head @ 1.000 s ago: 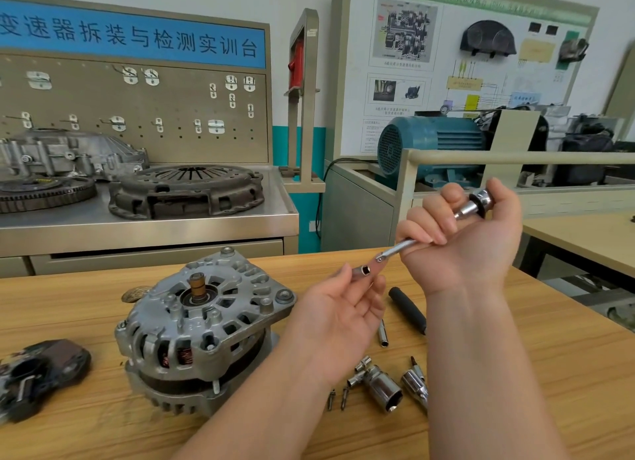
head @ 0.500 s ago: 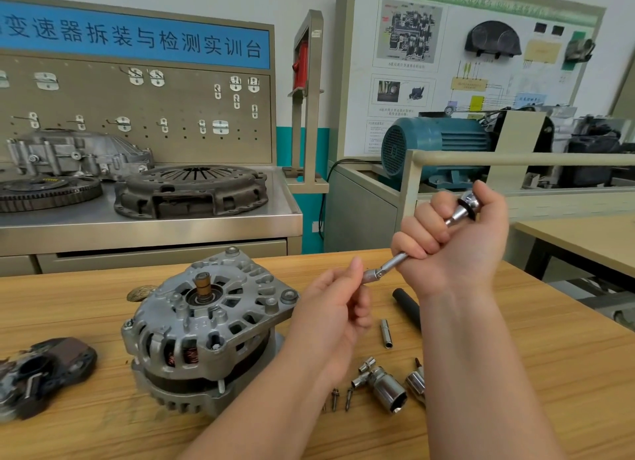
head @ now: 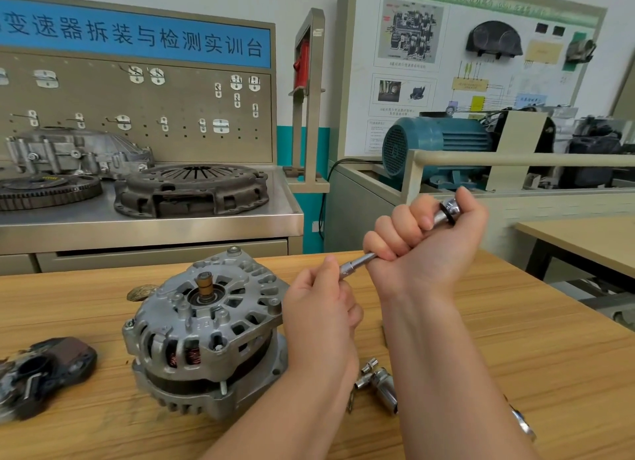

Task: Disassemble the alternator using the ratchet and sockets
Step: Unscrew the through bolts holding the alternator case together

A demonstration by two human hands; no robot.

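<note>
Compared with a second ago, the left hand is no longer open, palm up, under the tip of the tool. Its fingers are now curled round that tip and hide the small socket that was visible there before. The right hand keeps its fist closed round the handle, whose ringed end sticks out at the top. This probably means that the socket is being pushed on, so the tool is almost ready, and no bolt is touched yet. The alternator stands on the wooden table just beside the left hand, to its left. Its grey ribbed housing still looks closed, the shaft points up, and copper windings show through the slots. More sockets lie between the forearms.
</note>
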